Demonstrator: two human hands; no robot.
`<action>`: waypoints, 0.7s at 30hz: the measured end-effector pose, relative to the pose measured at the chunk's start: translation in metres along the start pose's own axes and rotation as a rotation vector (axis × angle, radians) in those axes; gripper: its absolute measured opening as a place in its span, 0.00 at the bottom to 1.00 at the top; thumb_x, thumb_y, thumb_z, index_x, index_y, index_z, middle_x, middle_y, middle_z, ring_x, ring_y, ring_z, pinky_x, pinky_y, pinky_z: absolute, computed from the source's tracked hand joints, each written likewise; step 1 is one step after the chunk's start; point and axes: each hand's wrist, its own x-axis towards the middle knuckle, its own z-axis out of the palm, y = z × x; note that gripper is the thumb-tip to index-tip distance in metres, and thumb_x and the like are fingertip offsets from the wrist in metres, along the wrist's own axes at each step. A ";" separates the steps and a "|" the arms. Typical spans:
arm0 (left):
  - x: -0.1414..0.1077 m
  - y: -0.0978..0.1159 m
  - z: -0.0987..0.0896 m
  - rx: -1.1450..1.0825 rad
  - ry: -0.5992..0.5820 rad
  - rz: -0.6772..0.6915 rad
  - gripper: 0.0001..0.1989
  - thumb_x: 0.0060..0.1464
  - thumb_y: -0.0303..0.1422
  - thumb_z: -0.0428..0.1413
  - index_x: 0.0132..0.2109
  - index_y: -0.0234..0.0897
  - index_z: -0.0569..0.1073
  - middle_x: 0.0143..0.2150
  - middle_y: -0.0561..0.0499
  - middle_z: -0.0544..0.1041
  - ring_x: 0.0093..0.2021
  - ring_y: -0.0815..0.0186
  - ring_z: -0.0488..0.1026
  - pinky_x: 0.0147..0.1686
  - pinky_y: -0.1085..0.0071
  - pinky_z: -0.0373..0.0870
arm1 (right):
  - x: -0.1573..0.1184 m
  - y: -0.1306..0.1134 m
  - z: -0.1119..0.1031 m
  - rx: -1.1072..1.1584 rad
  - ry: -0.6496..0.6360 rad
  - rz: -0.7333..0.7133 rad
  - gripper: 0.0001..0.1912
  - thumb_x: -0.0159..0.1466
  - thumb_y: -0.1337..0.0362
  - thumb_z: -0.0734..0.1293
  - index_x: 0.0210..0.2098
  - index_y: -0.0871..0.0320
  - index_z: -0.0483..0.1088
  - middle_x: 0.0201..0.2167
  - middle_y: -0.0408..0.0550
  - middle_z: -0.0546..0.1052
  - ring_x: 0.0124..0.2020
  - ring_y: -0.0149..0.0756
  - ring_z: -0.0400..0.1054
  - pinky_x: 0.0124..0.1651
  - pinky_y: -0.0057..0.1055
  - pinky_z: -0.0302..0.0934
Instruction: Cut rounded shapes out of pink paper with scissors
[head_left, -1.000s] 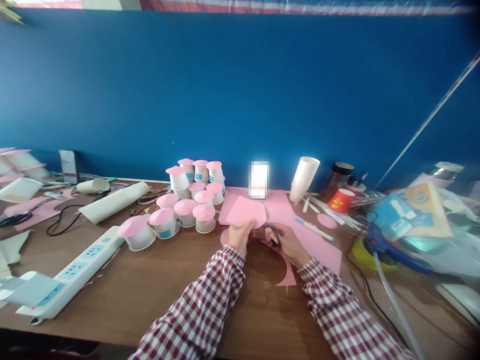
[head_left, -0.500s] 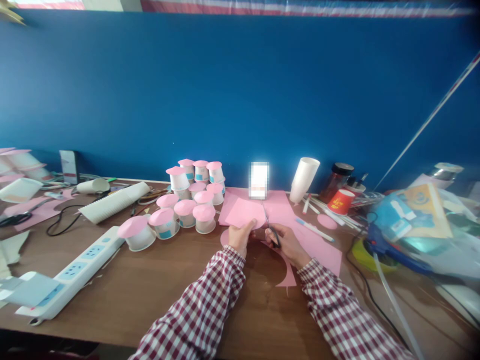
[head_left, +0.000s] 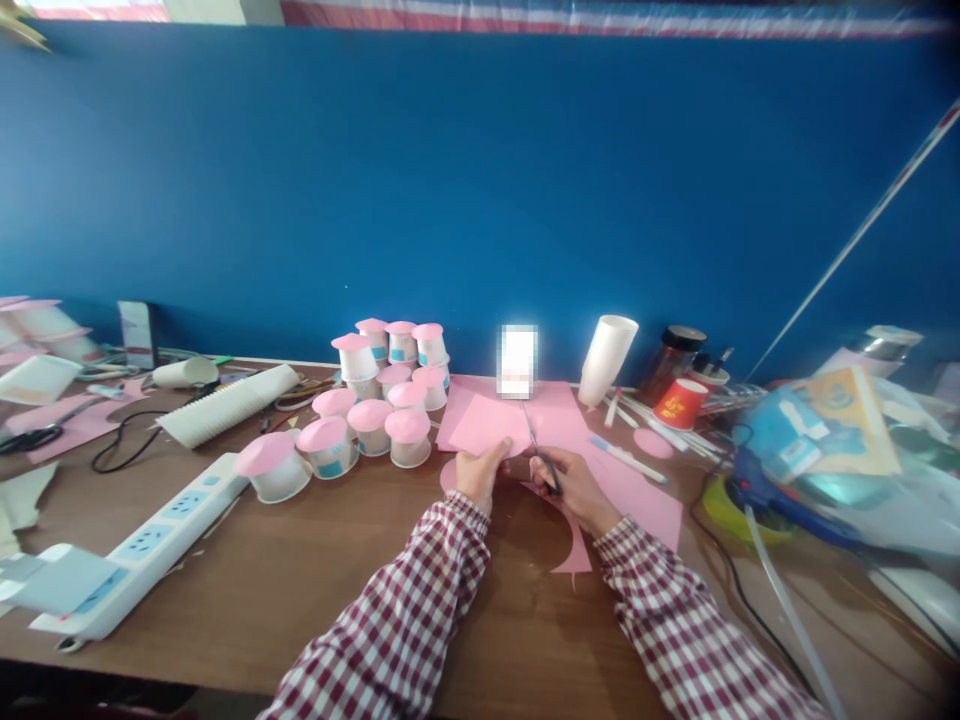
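Observation:
My left hand [head_left: 480, 472] pinches the near edge of a piece of pink paper [head_left: 487, 425], thumb on top. In my right hand [head_left: 574, 485] is a pair of dark-handled scissors [head_left: 550, 465], its blades pointing away from me at the right edge of that paper. A curved pink offcut [head_left: 576, 545] hangs or lies just below the scissors. Larger pink sheets [head_left: 637, 495] lie behind and to the right. Where the blades meet the paper is too small to make out clearly.
Paper cups topped with pink discs [head_left: 369, 425] stand to the left, near a white power strip [head_left: 161, 540]. A tall white cup stack [head_left: 609, 360], a red cup [head_left: 681, 403] and a blue glue gun [head_left: 787, 510] are on the right. A bright screen [head_left: 517, 360] stands at the back.

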 end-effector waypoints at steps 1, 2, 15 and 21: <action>0.000 0.000 0.000 0.001 0.002 -0.001 0.14 0.34 0.34 0.65 0.26 0.28 0.71 0.19 0.52 0.69 0.17 0.74 0.63 0.16 0.75 0.61 | 0.000 0.000 0.000 -0.002 -0.004 -0.004 0.16 0.55 0.53 0.69 0.33 0.61 0.71 0.18 0.39 0.65 0.19 0.25 0.57 0.22 0.24 0.50; 0.000 0.001 0.000 0.003 0.006 -0.003 0.14 0.34 0.34 0.65 0.26 0.28 0.71 0.18 0.53 0.69 0.17 0.74 0.63 0.16 0.75 0.61 | 0.000 0.000 0.000 -0.001 -0.006 -0.006 0.16 0.55 0.53 0.69 0.33 0.61 0.70 0.18 0.39 0.65 0.19 0.25 0.57 0.22 0.24 0.50; 0.002 -0.001 0.000 0.011 0.010 -0.017 0.14 0.34 0.34 0.66 0.26 0.28 0.72 0.19 0.52 0.69 0.18 0.73 0.63 0.16 0.75 0.62 | 0.000 -0.001 -0.001 -0.058 -0.011 -0.034 0.16 0.56 0.51 0.68 0.29 0.60 0.69 0.18 0.38 0.63 0.19 0.25 0.57 0.22 0.24 0.49; 0.001 0.000 -0.001 0.015 0.022 -0.024 0.15 0.33 0.34 0.66 0.25 0.29 0.71 0.18 0.52 0.69 0.17 0.73 0.63 0.16 0.75 0.62 | 0.001 -0.001 -0.001 -0.056 -0.013 -0.030 0.16 0.56 0.52 0.68 0.27 0.60 0.69 0.18 0.39 0.64 0.19 0.25 0.57 0.23 0.25 0.52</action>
